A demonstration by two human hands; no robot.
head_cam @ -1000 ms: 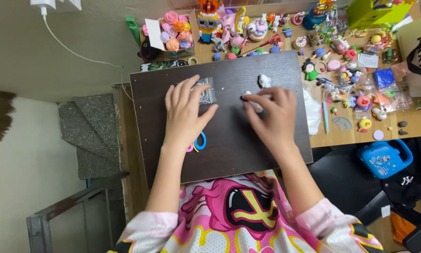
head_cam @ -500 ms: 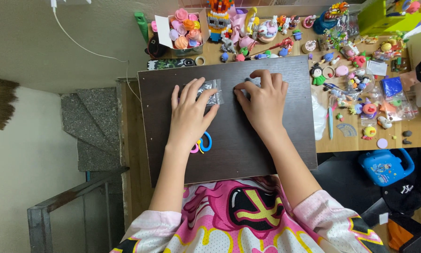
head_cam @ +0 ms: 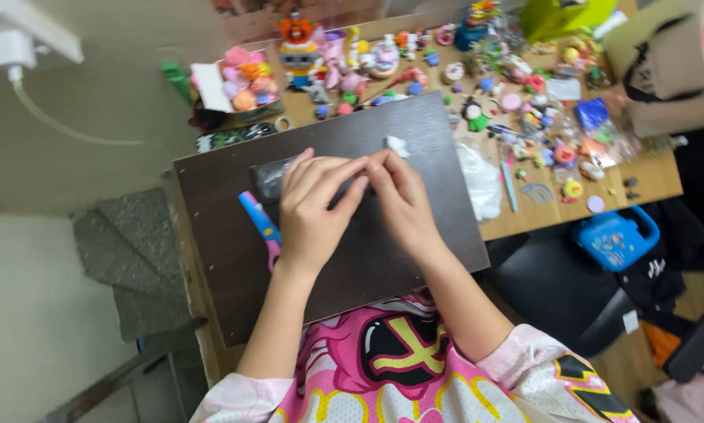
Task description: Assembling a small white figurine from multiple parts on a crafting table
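A dark brown board (head_cam: 234, 274) lies across the desk in front of me. On it sits a small clear plastic bag (head_cam: 269, 177), mostly covered by my left hand (head_cam: 313, 211). My right hand (head_cam: 403, 200) lies beside it, and the fingertips of both hands meet and pinch the bag's right end. What the bag holds is hidden. Blue and pink scissors (head_cam: 259, 223) lie on the board just left of my left wrist. A small white scrap (head_cam: 396, 146) rests near the board's far edge, above my right hand.
The wooden desk (head_cam: 649, 176) behind and right of the board is crowded with several small colourful figures and beads. A clear bag of white stuff (head_cam: 481, 184) lies at the board's right edge. A blue toy case (head_cam: 614, 239) sits lower right. A stairwell drops away at left.
My view has shifted and moved closer. Both hands came together over the clear bag, and my right fingertips now meet the left ones. The scissors are now uncovered left of my wrist.
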